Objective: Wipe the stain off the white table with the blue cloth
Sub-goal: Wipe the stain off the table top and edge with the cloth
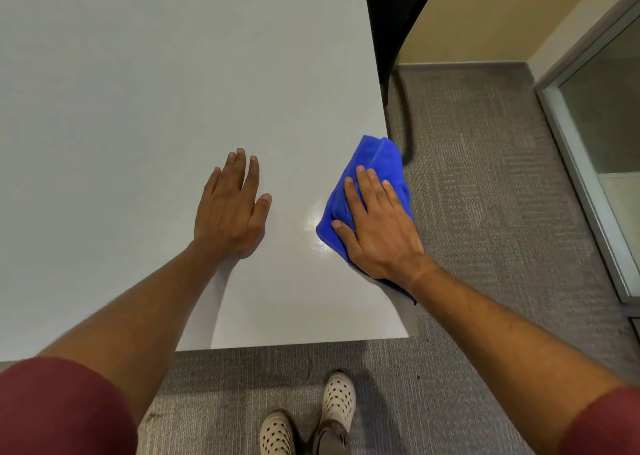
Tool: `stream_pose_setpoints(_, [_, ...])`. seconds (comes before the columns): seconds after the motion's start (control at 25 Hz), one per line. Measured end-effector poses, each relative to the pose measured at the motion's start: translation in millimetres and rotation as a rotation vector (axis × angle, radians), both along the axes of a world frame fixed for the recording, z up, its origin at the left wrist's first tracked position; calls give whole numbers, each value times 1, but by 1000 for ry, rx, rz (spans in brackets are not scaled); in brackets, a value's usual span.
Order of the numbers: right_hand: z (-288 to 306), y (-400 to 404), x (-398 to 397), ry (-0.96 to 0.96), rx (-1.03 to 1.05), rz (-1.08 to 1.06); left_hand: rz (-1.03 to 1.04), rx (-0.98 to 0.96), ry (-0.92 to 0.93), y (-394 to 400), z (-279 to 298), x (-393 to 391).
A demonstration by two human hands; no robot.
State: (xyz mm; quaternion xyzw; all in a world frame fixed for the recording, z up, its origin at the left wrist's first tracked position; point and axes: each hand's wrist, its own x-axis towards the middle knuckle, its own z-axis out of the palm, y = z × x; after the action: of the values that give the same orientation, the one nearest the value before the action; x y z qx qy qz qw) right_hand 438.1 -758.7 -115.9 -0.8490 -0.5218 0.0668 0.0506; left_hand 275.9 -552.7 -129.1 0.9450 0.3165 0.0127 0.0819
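The blue cloth lies bunched on the white table, right at its right edge. My right hand presses flat on the cloth with fingers spread, covering its near half. A wet, shiny patch shows on the table just left of the cloth; I cannot make out a distinct stain. My left hand rests flat and empty on the table, palm down, a hand's width left of the cloth.
The table's near edge and right corner are close to me. A black chair stands by the right edge at the back. Grey carpet, a glass partition at right and my shoes are below.
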Motion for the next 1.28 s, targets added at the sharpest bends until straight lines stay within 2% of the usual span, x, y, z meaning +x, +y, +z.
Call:
stream_pose_setpoints(0.24, [0,34,17,39,0,-315,1,-5,-16,-1,0,0])
stream_pose_setpoints(0.32, [0,48,23,13,-25,-304,6,4,-15,1,-2,0])
stream_pose_setpoints(0.44, [0,34,17,-38,-30,-95,-2,7,-1,2,-2,-1])
stream_pose_setpoints(0.52, [1,21,8,-44,-27,-42,-6,3,3,1,0,-1])
stream_pose_setpoints(0.84, [3,84,33,-67,-94,-303,-88,-92,-26,25,4,23])
stream_pose_setpoints(1.08, [5,118,59,79,-12,-590,-116,-117,-54,50,5,54])
stream_pose_setpoints(1.28, [17,105,66,345,157,-582,-157,-141,-66,57,11,71])
